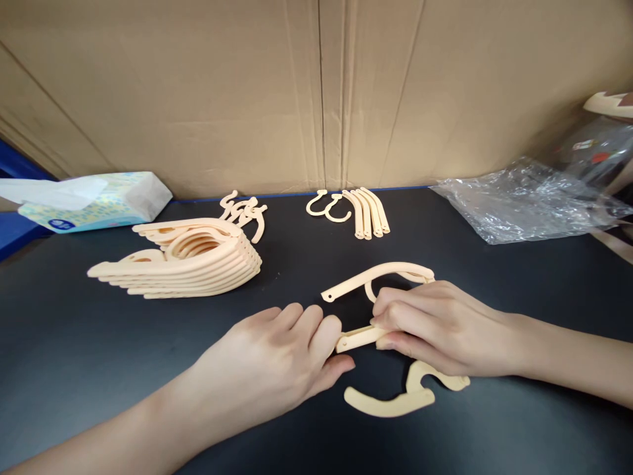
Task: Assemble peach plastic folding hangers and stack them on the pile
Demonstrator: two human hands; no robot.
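Observation:
Near the middle, a cream plastic hanger arm (359,338) spans the gap between my hands. My left hand (291,353) is closed, its fingers curled at the piece's left end, thumb stretched to the right below it. My right hand (435,323) pinches the right part of the same piece, so that end is hidden. Just behind my right hand lies a curved hanger part (376,274) with a hole at its left tip. In front of it, a small curved piece (388,402) and a hook-shaped piece (420,376) lie together.
A stack of folded cream hangers (198,264) lies at the left, with small loose hooks (244,211) behind. Two hooks (316,204) and several slim arms (366,212) lie at the back middle. A tissue pack (99,201) is back left, clear plastic film (524,201) back right, cardboard (222,92) behind.

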